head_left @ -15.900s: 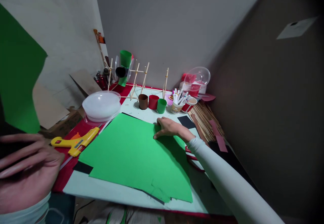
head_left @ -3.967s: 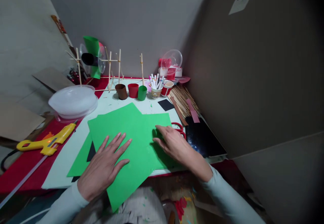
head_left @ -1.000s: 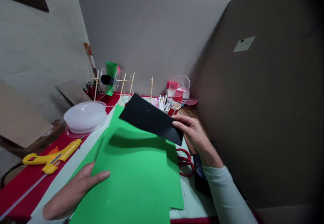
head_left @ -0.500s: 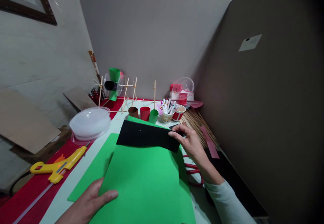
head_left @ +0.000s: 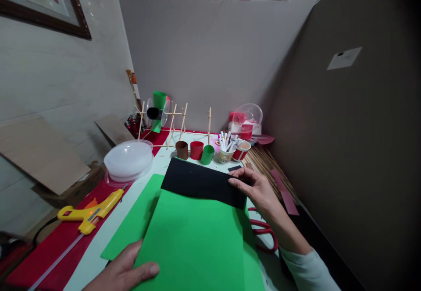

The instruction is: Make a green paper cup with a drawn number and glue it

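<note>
A bright green craft sheet (head_left: 197,243) fills the near middle, its far edge covered by a black rectangular strip (head_left: 200,181). My left hand (head_left: 130,271) grips the green sheet at its left side, thumb on top and the other fingers hidden underneath. With thumb and fingertips, my right hand (head_left: 258,190) pinches the black strip near its right end. Another green sheet (head_left: 133,221) lies on the table to the left, partly beneath the held one. Just right of the sheets, red-handled scissors (head_left: 267,235) lie partly hidden.
A yellow glue gun (head_left: 95,214) lies at the left, near plastic lids (head_left: 128,161). Brown, red and green paper rings (head_left: 196,150) stand ahead, beside a marker cup (head_left: 226,154) and a stick frame (head_left: 171,126). Bundled sticks (head_left: 268,164) lie along the grey board.
The black strip now covers the green sheet's far edge, which showed behind it before. Both hands keep their holds. The whole view has shifted slightly.
</note>
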{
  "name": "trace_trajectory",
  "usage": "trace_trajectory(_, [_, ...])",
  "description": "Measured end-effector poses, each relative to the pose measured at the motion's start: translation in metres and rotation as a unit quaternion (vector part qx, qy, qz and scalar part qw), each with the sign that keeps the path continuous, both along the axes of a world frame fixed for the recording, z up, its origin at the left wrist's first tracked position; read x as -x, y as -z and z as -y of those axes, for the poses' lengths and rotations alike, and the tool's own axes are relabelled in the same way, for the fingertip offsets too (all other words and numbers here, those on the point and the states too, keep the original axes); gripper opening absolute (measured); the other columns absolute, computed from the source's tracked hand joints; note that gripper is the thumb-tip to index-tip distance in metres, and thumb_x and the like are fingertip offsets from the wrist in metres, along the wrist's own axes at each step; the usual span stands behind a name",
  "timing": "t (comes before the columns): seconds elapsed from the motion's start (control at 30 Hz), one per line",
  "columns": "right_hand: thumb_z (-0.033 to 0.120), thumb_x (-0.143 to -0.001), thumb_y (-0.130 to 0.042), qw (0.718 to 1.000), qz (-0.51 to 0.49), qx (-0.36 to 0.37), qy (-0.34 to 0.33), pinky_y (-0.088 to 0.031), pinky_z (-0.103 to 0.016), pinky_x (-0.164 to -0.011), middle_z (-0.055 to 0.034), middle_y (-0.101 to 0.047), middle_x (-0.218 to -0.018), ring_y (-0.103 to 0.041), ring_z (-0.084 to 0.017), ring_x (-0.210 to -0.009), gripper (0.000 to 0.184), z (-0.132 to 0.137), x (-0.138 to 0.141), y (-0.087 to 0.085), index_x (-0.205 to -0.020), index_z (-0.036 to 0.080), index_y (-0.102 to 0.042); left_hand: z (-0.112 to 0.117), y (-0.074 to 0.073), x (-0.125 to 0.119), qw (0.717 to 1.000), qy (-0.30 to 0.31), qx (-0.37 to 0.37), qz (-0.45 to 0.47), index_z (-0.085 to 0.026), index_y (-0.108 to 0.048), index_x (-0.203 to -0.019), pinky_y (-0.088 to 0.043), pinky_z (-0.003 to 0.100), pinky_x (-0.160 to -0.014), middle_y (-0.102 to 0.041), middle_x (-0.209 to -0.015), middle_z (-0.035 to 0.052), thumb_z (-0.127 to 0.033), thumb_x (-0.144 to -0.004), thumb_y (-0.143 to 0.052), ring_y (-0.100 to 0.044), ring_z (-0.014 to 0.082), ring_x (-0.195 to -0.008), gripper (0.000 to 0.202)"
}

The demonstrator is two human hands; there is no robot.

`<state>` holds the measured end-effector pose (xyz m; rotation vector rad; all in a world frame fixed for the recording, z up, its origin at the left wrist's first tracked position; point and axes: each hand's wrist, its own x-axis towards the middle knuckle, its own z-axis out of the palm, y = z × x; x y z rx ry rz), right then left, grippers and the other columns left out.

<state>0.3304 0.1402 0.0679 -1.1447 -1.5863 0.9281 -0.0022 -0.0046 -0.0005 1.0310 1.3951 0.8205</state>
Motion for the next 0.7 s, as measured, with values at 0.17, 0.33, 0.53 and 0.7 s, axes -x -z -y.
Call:
trace_trajectory(0.17, [0.042, -0.07, -0.081, 1.0, -0.003, 0.012, -0.006, -0.05, -0.031, -0.07, -0.0065, -0.076, -0.087, -0.065, -0.02, -0.076, 0.027, 0.004, 0.002, -0.004, -0.077, 0.018, -0.071, -0.016, -0.038, -0.015, 0.992, -0.089, -0.006, 0.095, -0.029, -0.073, -0.123, -0.053, 0.043, -0.101, -0.076, -0.122, 0.0066, -0.06, -0.063, -0.086, -0.066, 0.0337, -0.117, 0.07])
trace_trajectory(0.33, [0.042, -0.07, -0.081, 1.0, -0.006, 0.014, -0.016, -0.05, -0.03, -0.069, -0.0066, -0.076, -0.086, -0.066, -0.02, -0.077, 0.026, 0.006, 0.005, -0.005, -0.078, 0.019, -0.073, -0.05, -0.063, -0.024, 0.982, -0.127, -0.082, 0.118, -0.029, -0.07, -0.125, -0.053, 0.022, -0.064, -0.076, -0.086, 0.0002, -0.057, -0.068, -0.085, -0.07, 0.0162, -0.077, 0.065])
trace_trajectory(0.53, [0.039, -0.071, -0.081, 1.0, -0.006, 0.005, -0.03, -0.05, -0.029, -0.068, -0.0066, -0.077, -0.087, -0.067, -0.02, -0.077, 0.022, 0.009, 0.008, -0.005, -0.076, 0.019, -0.073, -0.085, -0.067, -0.037, 0.975, -0.092, -0.197, 0.04, -0.018, -0.076, -0.105, -0.055, 0.035, -0.084, -0.077, -0.091, 0.0061, -0.052, -0.068, -0.083, -0.07, 0.0249, -0.089, 0.051])
trace_trajectory(0.7, [0.037, -0.075, -0.081, 0.999, -0.017, -0.017, -0.038, -0.054, -0.032, -0.081, -0.0056, -0.079, -0.098, -0.071, -0.022, -0.093, 0.019, 0.014, 0.007, -0.009, -0.084, 0.022, -0.074, -0.092, -0.055, -0.037, 0.965, -0.121, -0.232, 0.015, -0.019, -0.076, -0.1, -0.053, 0.033, -0.088, -0.079, -0.101, 0.005, -0.054, -0.069, -0.082, -0.068, 0.0254, -0.094, 0.047])
